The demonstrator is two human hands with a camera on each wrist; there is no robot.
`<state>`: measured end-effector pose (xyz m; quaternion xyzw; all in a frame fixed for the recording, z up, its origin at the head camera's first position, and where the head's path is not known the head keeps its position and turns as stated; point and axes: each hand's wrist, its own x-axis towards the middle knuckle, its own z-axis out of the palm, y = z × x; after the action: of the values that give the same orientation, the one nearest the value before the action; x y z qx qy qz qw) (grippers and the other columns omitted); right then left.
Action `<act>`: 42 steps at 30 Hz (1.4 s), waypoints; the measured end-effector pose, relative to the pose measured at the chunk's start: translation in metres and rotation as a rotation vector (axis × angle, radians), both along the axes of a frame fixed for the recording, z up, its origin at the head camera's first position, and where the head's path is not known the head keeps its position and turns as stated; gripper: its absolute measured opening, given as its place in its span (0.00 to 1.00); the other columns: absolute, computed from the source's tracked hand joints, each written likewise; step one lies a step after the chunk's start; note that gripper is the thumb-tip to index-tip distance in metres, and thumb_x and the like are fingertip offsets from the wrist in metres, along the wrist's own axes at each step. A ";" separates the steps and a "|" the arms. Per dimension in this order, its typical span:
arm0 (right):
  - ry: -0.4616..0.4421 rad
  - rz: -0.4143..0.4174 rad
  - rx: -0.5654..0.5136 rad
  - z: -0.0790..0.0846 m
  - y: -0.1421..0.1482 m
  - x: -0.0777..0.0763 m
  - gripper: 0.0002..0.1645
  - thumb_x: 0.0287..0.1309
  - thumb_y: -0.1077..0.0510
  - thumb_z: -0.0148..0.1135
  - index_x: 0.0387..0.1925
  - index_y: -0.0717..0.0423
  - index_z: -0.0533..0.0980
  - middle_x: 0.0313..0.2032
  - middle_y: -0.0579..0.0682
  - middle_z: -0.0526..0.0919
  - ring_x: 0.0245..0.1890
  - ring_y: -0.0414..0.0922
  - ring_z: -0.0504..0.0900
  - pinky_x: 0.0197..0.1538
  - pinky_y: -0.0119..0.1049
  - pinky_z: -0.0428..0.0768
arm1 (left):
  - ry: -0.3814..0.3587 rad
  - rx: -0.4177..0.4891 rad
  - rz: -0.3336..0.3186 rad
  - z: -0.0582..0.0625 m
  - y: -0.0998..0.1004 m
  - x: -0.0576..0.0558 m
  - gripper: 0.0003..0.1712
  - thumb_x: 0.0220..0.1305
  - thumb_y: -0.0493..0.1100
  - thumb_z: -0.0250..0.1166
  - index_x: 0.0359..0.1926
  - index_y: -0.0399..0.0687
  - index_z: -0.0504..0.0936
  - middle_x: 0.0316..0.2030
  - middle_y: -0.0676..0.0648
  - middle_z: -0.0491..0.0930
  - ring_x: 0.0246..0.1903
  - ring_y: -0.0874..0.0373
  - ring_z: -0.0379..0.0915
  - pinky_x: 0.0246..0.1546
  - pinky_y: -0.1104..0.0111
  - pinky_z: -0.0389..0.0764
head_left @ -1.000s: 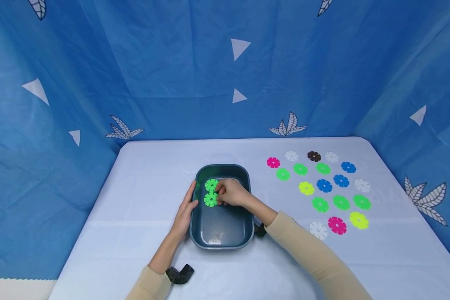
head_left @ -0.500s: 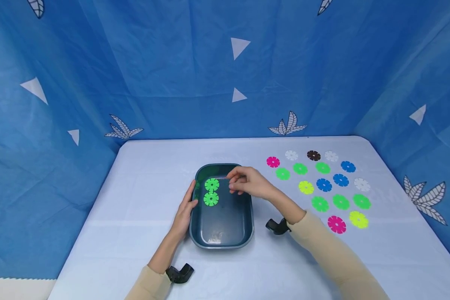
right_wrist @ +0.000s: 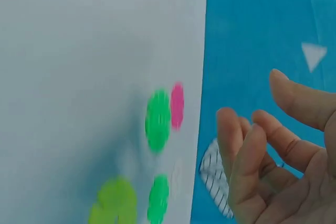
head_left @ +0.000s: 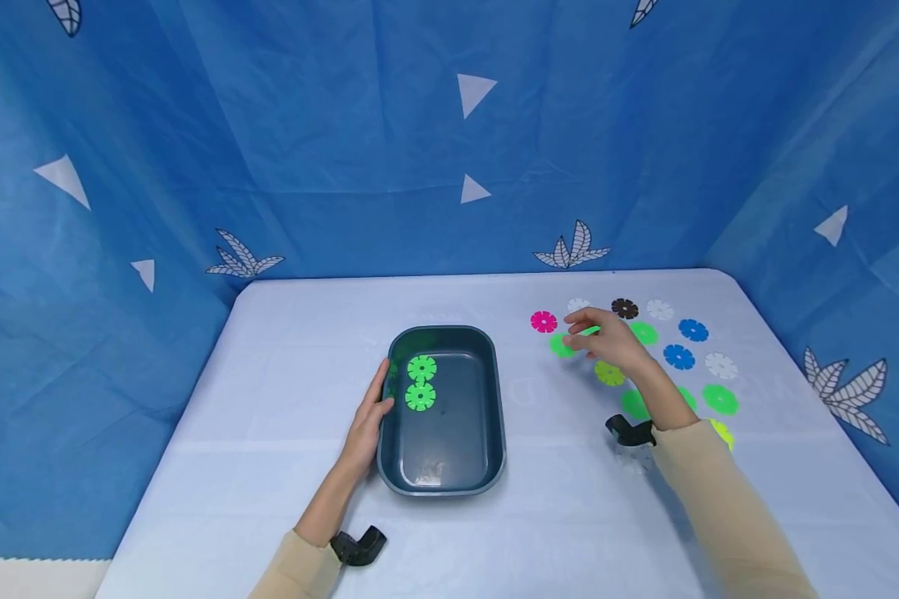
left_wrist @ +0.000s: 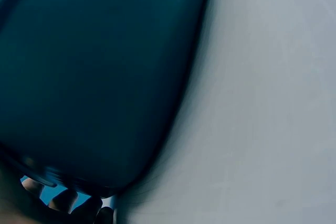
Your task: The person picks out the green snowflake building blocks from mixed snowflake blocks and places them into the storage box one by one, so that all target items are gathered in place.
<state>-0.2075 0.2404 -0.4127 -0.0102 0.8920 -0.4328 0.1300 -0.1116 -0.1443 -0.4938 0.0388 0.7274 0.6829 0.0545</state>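
Observation:
A dark teal tray [head_left: 453, 449] stands on the table. Inside, near its far left, lie two green notched building discs [head_left: 420, 397], their edges meeting. My left hand [head_left: 363, 428] holds the tray's left side, fingers along the outer wall and thumb at the rim; its fingertips [left_wrist: 63, 200] show beside the tray in the left wrist view. My right hand [head_left: 610, 339] hovers above the loose discs on the right, fingers loosely bent and apart from the thumb, holding nothing in the right wrist view. Below its fingertips is a green disc [head_left: 561, 346], with a pink disc [head_left: 543, 322] beyond.
Several more discs lie spread on the right: blue discs [head_left: 678, 357], a brown disc [head_left: 625, 309], white discs [head_left: 721, 365] and a yellow disc [head_left: 609, 373]. My right forearm [head_left: 727, 499] hides some. Blue cloth [head_left: 389, 150] hangs behind the table.
My right hand has left the green discs in the tray, lifted over the right rim and moved right above the loose discs. The left hand and the tray have kept their place.

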 end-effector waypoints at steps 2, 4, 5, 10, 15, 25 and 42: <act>-0.009 -0.037 0.037 0.002 0.008 -0.003 0.30 0.63 0.55 0.62 0.63 0.62 0.69 0.55 0.64 0.74 0.47 0.57 0.80 0.47 0.46 0.84 | 0.003 0.002 0.001 0.001 0.000 0.000 0.34 0.75 0.40 0.40 0.78 0.59 0.46 0.78 0.55 0.42 0.78 0.54 0.30 0.76 0.50 0.34; -0.029 -0.062 0.065 0.002 0.014 -0.006 0.30 0.64 0.54 0.62 0.64 0.62 0.69 0.56 0.64 0.73 0.48 0.59 0.79 0.48 0.46 0.85 | 0.004 0.000 0.002 0.001 0.000 0.000 0.34 0.75 0.40 0.40 0.78 0.59 0.46 0.78 0.55 0.42 0.78 0.55 0.30 0.76 0.50 0.34; -0.036 -0.070 0.078 0.000 0.015 -0.008 0.31 0.63 0.54 0.63 0.64 0.62 0.69 0.56 0.64 0.73 0.48 0.59 0.79 0.47 0.45 0.85 | 0.003 0.001 0.002 0.001 0.000 0.000 0.34 0.75 0.40 0.40 0.78 0.59 0.46 0.78 0.55 0.42 0.78 0.55 0.30 0.76 0.50 0.34; -0.083 -0.095 0.095 -0.015 0.017 -0.015 0.32 0.61 0.54 0.65 0.63 0.62 0.69 0.55 0.64 0.73 0.43 0.55 0.79 0.40 0.38 0.84 | -0.002 -0.008 0.004 0.000 0.000 0.000 0.33 0.76 0.41 0.40 0.78 0.61 0.46 0.78 0.56 0.42 0.78 0.55 0.30 0.76 0.50 0.34; -0.105 -0.092 0.090 -0.030 0.017 -0.016 0.33 0.59 0.54 0.67 0.62 0.62 0.70 0.54 0.64 0.73 0.40 0.50 0.78 0.36 0.33 0.81 | -0.005 -0.011 0.004 -0.001 0.000 0.002 0.33 0.75 0.41 0.40 0.78 0.61 0.46 0.78 0.56 0.42 0.78 0.54 0.30 0.76 0.49 0.33; 0.017 -0.055 0.258 -0.043 0.011 -0.017 0.31 0.54 0.55 0.70 0.59 0.62 0.74 0.53 0.63 0.76 0.45 0.55 0.77 0.47 0.45 0.77 | 0.011 -0.013 0.000 -0.003 0.001 0.001 0.33 0.75 0.41 0.40 0.78 0.61 0.47 0.78 0.55 0.42 0.78 0.54 0.30 0.76 0.48 0.34; -0.013 -0.120 0.247 -0.045 0.006 -0.019 0.25 0.53 0.58 0.70 0.51 0.59 0.71 0.41 0.57 0.73 0.39 0.53 0.71 0.39 0.39 0.71 | 0.022 -0.012 0.000 -0.001 0.001 0.002 0.33 0.75 0.41 0.39 0.78 0.59 0.46 0.78 0.54 0.42 0.78 0.53 0.30 0.76 0.49 0.34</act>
<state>-0.2262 0.2463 -0.4573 0.0620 0.9366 -0.3270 0.1099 -0.1092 -0.1429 -0.4951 0.0462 0.7320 0.6782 0.0465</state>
